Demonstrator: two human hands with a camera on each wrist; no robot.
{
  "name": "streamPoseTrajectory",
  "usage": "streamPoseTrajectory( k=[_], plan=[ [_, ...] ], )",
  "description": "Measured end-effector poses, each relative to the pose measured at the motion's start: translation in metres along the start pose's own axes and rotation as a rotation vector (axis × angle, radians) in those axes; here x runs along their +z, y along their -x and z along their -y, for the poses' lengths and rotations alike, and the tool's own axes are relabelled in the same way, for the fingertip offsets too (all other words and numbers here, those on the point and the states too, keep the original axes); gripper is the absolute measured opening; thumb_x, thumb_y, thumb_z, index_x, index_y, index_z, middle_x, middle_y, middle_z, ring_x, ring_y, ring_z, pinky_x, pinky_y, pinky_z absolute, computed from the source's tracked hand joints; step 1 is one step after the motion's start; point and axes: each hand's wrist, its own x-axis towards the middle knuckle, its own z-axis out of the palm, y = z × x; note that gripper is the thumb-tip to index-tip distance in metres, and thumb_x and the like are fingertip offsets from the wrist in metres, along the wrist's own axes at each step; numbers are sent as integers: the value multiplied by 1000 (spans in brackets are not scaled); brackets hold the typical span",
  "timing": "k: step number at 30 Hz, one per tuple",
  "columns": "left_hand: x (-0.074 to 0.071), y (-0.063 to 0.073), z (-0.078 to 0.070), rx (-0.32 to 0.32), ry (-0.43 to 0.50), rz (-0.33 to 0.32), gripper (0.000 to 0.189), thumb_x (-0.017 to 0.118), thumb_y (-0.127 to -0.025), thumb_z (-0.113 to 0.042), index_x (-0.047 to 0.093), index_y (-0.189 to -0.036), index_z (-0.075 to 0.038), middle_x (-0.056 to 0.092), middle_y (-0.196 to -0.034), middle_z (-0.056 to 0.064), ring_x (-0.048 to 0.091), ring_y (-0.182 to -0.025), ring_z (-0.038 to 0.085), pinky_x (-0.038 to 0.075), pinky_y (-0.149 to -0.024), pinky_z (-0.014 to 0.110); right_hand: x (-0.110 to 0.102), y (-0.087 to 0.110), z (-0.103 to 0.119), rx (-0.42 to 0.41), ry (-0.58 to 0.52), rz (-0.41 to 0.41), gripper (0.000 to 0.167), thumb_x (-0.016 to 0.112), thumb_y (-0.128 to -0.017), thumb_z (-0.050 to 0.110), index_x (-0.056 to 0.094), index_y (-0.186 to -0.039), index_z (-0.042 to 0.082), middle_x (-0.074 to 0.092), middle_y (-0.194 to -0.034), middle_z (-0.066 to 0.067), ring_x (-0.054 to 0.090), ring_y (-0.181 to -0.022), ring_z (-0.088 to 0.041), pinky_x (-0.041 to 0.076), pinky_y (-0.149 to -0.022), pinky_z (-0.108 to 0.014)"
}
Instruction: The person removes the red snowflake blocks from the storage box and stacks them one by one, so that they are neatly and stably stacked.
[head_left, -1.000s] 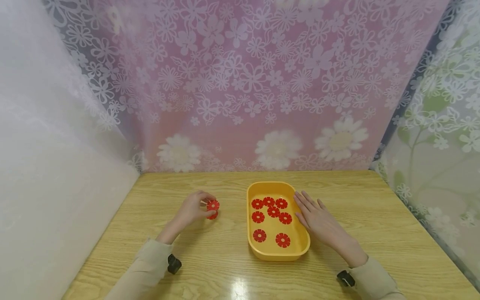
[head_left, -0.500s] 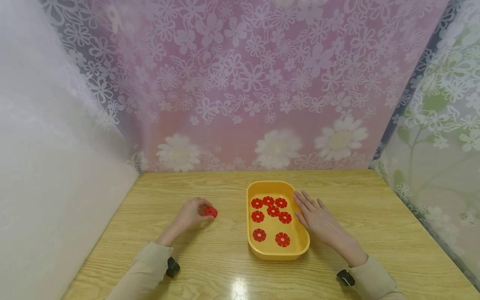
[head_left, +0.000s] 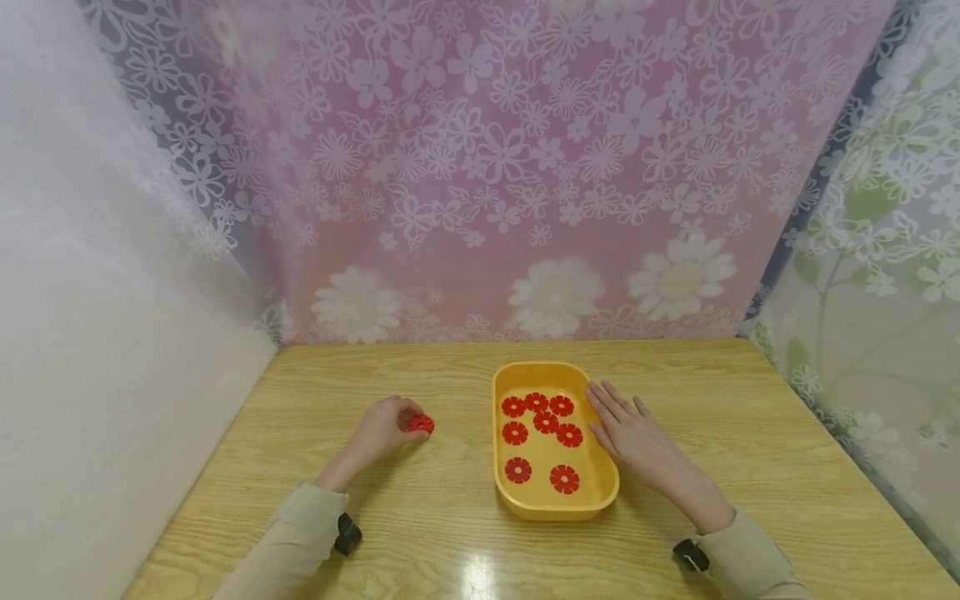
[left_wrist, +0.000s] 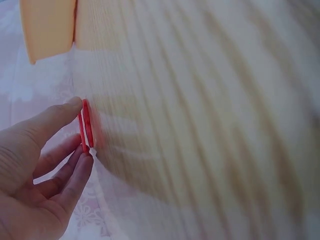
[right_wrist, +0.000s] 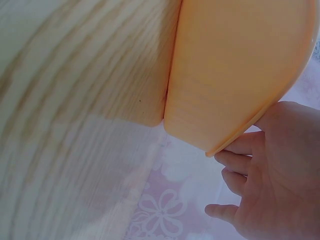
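On the table (head_left: 450,508), left of the tray (head_left: 504,492): two red discs (head_left: 421,423) are being pinched together.
Left hand (head_left: 382,430): fingers are being curled round the discs, edge-on.
Right hand (head_left: 637,437): is being laid flat against the tray's right rim.
Nearer hand: left.

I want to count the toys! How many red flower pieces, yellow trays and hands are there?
Red flower pieces in the yellow tray: 7
Red flower pieces pinched in the left hand: 2, pressed together
Yellow tray: 1
Hands: 2, the right hand against the tray
Total: 12
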Motion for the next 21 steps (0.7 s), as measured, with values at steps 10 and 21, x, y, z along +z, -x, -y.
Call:
streamPoseTrajectory(
  k=[10, 21],
  plan=[
    [3, -2, 1, -12, -33, -9, 32, 88, -80, -25, 75, -103, -6, 71, -93, 3, 64, -80, 16, 57, -75, 34, -1, 1, 1, 0, -11, -4, 58, 56, -104, 23, 39, -153, -3, 34, -161, -19, 30, -149, -38, 29, -114, -67],
    [5, -2, 1, 9, -50, -17, 32, 90, -78, -25, 75, -100, -7, 68, -92, 2, 62, -79, 15, 56, -73, 35, -1, 1, 1, 7, -20, -7, 57, 54, -105, 22, 38, -154, -4, 33, -161, -19, 29, -149, -38, 28, -115, -67]
  ],
)
